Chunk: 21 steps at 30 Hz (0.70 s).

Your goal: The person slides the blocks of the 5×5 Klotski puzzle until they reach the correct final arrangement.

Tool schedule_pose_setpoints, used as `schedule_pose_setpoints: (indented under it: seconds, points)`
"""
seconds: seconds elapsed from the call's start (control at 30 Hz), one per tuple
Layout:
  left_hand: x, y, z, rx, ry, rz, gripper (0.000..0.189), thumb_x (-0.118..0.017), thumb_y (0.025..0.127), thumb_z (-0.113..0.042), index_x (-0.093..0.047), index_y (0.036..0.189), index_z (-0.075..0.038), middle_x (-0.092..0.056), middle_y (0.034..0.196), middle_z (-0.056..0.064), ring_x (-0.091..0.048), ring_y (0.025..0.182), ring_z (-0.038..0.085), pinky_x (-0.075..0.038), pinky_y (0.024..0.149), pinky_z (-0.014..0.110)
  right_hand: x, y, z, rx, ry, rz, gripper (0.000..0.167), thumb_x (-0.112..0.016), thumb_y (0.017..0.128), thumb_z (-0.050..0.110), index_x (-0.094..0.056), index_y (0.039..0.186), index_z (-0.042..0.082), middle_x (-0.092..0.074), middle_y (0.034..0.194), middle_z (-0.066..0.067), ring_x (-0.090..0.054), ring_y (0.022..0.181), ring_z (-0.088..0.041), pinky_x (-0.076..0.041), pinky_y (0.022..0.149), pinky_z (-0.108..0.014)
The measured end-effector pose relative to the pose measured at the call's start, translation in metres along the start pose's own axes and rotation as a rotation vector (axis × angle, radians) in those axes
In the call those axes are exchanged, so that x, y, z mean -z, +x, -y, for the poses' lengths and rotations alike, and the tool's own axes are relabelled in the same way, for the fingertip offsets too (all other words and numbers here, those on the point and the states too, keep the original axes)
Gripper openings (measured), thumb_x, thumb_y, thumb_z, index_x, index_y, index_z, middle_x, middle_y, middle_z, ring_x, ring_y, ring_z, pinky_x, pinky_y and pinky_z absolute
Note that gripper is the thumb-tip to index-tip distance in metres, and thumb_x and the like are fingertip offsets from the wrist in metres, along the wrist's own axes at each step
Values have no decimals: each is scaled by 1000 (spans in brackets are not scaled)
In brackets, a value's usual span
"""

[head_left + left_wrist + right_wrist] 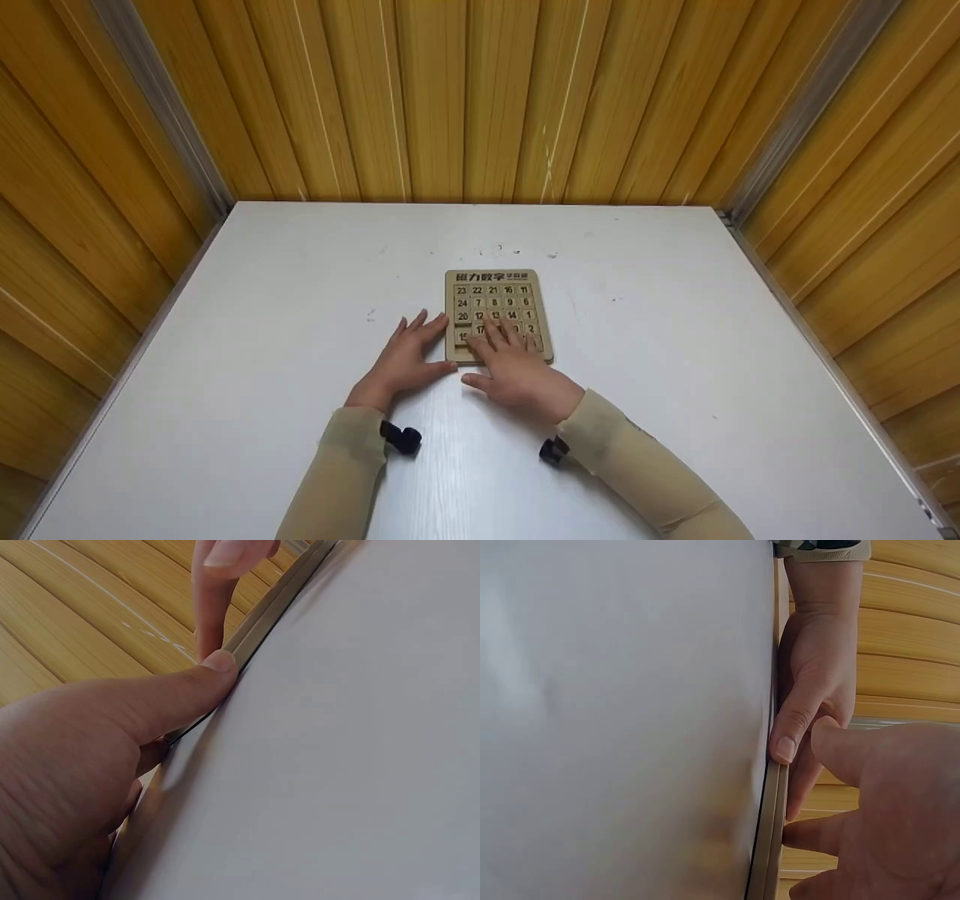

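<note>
A wooden number slide puzzle [487, 277] lies flat on the table, with dark numbered tiles in rows and a printed title along its far edge. My left hand [409, 356] rests at its left side, fingertips against the edge and thumb at the near left corner. The left wrist view shows that thumb [180, 694] pressing the puzzle's side. Over the lower tiles my right hand [517, 375] lies with spread fingers, covering part of the bottom rows. Its index fingertip is right at the tile marked 15 [463, 337], which has bare strips above and below it.
The white tabletop [315, 255] carries small dark marks beyond the puzzle. Wood-patterned panels [480, 97] stand behind and at both sides, with grey metal posts [161, 97] at the corners. Small black devices [403, 437] sit on both wrists.
</note>
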<state>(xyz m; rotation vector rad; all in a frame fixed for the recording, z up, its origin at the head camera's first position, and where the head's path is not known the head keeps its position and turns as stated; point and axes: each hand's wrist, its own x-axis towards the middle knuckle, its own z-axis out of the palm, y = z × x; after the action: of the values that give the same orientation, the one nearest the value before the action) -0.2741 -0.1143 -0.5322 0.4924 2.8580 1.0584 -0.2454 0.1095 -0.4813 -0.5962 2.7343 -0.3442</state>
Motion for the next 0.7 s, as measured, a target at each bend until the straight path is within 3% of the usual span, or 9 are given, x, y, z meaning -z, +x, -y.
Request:
schedule_pose_setpoints:
  seconds: [0.43, 0.7]
  points:
    - [1, -1, 0, -8, 1, -3, 87, -81, 85, -44, -41, 158, -18, -39, 165, -1, -19, 161, 28, -5, 134, 52, -3, -12, -1, 25, 9, 19, 76, -47, 102, 61, -22, 165, 28, 4, 175, -9, 7, 162, -37, -3, 127, -72]
    - [1, -1, -1, -30, 1, -13, 86, -81, 85, -43, -43, 157, -15, -43, 163, 1, -22, 160, 29, -5, 135, 50, 12, 1, -2, 14, 64, -31, 77, -47, 102, 61, -22, 166, 24, 2, 175, -12, 5, 162, -39, -2, 129, -68]
